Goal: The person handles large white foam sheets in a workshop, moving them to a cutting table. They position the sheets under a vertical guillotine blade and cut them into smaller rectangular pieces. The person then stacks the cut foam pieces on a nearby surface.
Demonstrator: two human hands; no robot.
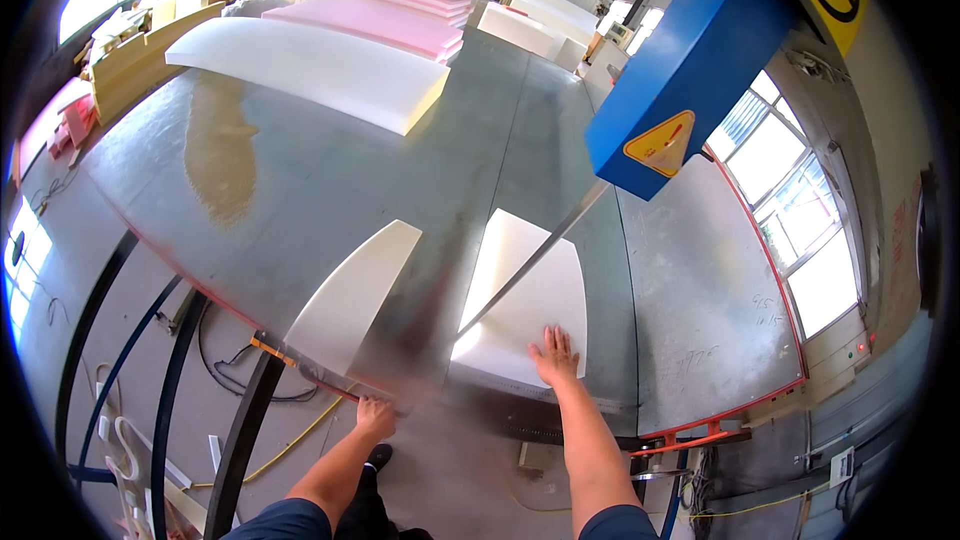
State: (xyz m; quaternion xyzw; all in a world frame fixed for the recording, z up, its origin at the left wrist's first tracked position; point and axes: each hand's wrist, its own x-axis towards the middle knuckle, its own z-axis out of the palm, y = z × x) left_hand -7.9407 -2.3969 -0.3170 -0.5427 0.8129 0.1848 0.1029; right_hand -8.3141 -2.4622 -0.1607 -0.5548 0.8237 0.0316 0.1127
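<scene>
A white foam slab (525,300) lies on the grey metal saw table (330,180), and the thin band saw blade (540,252) crosses over it. My right hand (555,356) lies flat on the slab's near edge, fingers spread. A second, narrower white foam piece (352,292) lies to the left, split off from the slab by a gap. My left hand (375,414) grips the table's near edge by the red trim, just below that narrower piece.
The blue saw housing (690,60) with a yellow warning triangle hangs over the table at upper right. A large white foam sheet (310,65) and pink foam sheets (375,22) lie at the far end. Cables (250,380) run on the floor at left. Windows (790,190) line the right wall.
</scene>
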